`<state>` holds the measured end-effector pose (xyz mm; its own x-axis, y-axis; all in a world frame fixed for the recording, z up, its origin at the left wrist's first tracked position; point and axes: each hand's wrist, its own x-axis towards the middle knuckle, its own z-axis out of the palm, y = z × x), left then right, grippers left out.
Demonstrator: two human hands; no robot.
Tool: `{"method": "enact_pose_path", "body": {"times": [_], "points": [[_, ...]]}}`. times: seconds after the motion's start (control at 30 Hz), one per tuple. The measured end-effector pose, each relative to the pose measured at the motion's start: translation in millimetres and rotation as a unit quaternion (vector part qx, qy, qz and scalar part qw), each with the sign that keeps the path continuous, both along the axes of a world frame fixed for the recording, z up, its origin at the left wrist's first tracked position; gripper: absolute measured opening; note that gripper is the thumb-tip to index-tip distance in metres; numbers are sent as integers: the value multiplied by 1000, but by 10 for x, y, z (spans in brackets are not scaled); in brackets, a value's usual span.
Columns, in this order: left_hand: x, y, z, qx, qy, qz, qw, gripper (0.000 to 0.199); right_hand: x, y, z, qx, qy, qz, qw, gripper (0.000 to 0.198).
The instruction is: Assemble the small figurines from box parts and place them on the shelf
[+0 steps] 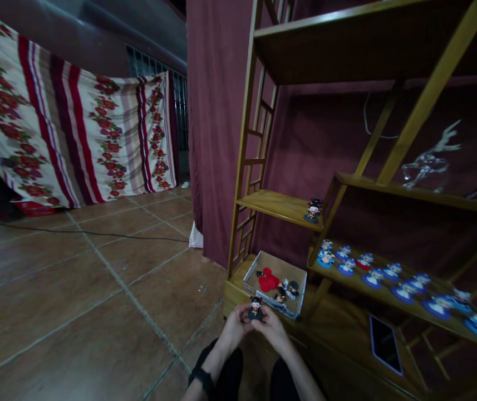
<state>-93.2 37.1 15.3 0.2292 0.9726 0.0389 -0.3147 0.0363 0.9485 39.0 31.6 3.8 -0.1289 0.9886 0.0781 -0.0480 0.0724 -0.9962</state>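
Figurine (255, 307) is sitting upright between left hand (237, 323) and right hand (270, 322), both gripping its base | step: handling near box (284, 265) | next move: probably needing steady grip

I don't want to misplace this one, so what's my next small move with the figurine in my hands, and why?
Probably lift the figurine toward the small wooden shelf above the box. Your left hand and right hand both hold it, and a similar dark-based figurine stands on that shelf, while the blue-based figurines stand lower.
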Motion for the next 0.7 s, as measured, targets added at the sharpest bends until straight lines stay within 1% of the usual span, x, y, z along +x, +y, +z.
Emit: {"method": "enact_pose_path", "body": {"times": [0.1,0.23,0.33,0.43,0.5,0.57,0.7], "points": [[-5,5,0,-9,-19,-14,1000,46,-6,-8,64,3,-21,6,1000,39],[-11,11,-19,0,-41,-16,999,47,-31,-24,130,8,-61,-18,998,38],[-39,33,-56,10,-34,19,999,52,-51,-34,193,21,-85,-27,996,35],[-93,75,-110,7,-15,59,998,55,-56,-12,359,37,-96,-38,994,33],[-131,106,-150,2,-1,84,996,56,-46,27,561,46,-103,-43,993,33],[-167,136,-185,0,15,107,994,54,-28,83,839,58,-118,-49,990,34],[-235,183,-216,-10,27,131,991,48,0,224,1535,100,-124,-29,987,37]]}}
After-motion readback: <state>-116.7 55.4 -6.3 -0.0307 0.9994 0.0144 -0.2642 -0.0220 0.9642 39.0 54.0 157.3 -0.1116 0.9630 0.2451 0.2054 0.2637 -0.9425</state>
